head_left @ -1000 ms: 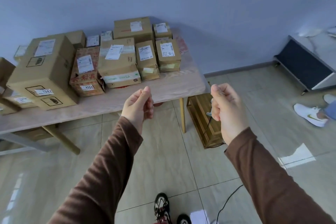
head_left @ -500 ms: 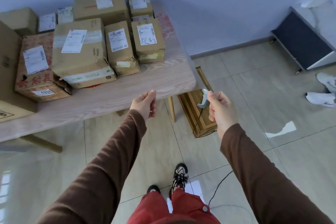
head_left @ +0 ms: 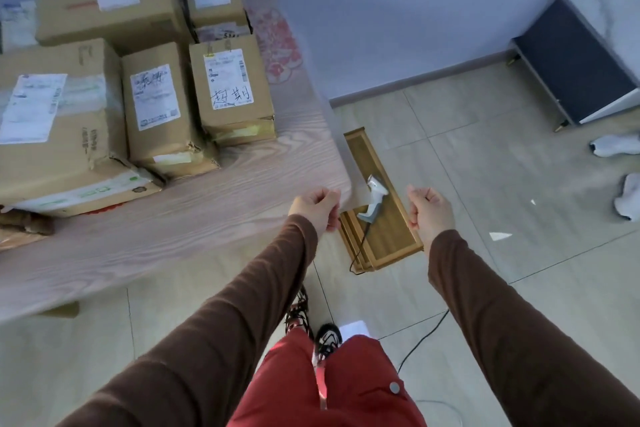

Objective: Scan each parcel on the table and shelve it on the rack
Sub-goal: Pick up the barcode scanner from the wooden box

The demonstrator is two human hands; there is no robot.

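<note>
Several brown cardboard parcels with white labels sit on the pale wooden table point(head_left: 207, 211). The nearest are a small one with handwriting point(head_left: 230, 87), a narrow one point(head_left: 156, 104) and a large one point(head_left: 52, 121). A white handheld scanner point(head_left: 372, 199) lies on a low wooden crate point(head_left: 388, 243) on the floor by the table's right corner, its black cable trailing down. My left hand point(head_left: 315, 208) hovers at that table corner with its fingers curled and nothing in it. My right hand point(head_left: 429, 210) is just right of the scanner, fingers curled, apart from it. No rack is in view.
A dark low cabinet point(head_left: 571, 62) stands against the wall at the right. Another person's white shoes point(head_left: 620, 146) are on the tiled floor at the far right. A black cable point(head_left: 422, 340) runs across the floor near my feet.
The scanner has left my right hand and now lies on the wooden crate. I have stepped closer to the table's right end, and both hands have dropped lower.
</note>
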